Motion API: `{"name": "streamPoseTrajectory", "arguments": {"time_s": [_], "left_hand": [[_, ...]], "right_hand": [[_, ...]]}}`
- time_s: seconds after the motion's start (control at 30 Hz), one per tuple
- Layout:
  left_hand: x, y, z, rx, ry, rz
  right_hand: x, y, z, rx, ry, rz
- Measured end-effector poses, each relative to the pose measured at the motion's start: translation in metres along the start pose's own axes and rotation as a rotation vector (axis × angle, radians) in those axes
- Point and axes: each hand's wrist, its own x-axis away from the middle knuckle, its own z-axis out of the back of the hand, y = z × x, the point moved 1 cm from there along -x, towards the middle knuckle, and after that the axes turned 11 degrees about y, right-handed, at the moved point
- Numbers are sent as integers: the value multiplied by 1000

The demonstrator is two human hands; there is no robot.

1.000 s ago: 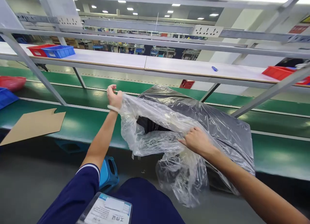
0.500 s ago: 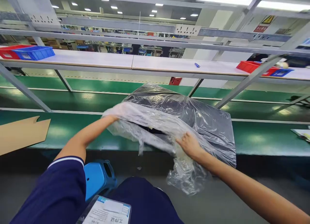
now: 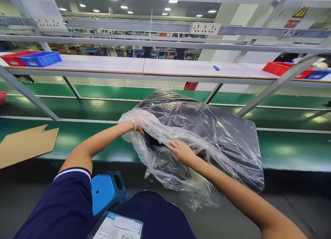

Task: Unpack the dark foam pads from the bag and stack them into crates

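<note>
A large flat dark panel (image 3: pixel 207 120), wrapped in a clear plastic bag (image 3: pixel 152 165), lies askew on the green bench. The bag's mouth gapes toward me, and its loose film hangs over the bench's front edge. My left hand (image 3: pixel 139 126) reaches into the opening at the left, partly under the film, so its grip is hidden. My right hand (image 3: pixel 181 152) has its fingers closed on the bag's upper edge near the middle of the opening. Something black shows inside between the two hands; its kind is not visible.
Brown cardboard (image 3: pixel 28 142) lies on the green bench (image 3: pixel 74 146) at left. A blue stool (image 3: pixel 106 190) stands below. Above, a white shelf (image 3: pixel 103 63) carries red and blue bins (image 3: pixel 42 59) and a small blue object (image 3: pixel 216 68). Slanted metal posts (image 3: pixel 274 87) rise behind.
My left hand has shifted right, and its fingers now show inside the opening. My right hand has moved left along the bag's edge. The lower film has dropped and spread, so the mouth gapes wider.
</note>
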Motion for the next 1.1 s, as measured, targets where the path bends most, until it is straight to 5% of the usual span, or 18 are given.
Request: {"name": "streamPoseTrajectory", "arguments": {"time_s": [0.1,0.27,0.4,0.53,0.63,0.73,0.87,0.97,1.1], "left_hand": [[6,-2,-9,-78,-226,-134],[57,-30,-44,-219,-358,-98],[76,-47,-58,-266,-373,-108],[54,-64,-39,-375,-281,-78],[39,-71,-24,-548,-269,-94],[34,-67,-32,-674,-251,-80],[32,-55,-76,-662,-189,-20],[19,-54,-106,-609,-127,17],[-17,-59,-111,-425,-22,76]], "right_hand": [[-15,26,-24,111,12,-111],[-23,131,-34,320,-25,-527],[-27,182,-45,343,-179,-642],[-43,169,-50,309,-273,-600],[-53,135,-38,226,-208,-417],[-45,102,-21,166,-105,-321],[5,86,-13,224,-46,-562],[60,94,-30,266,-89,-790],[116,105,-65,283,-208,-1011]]}}
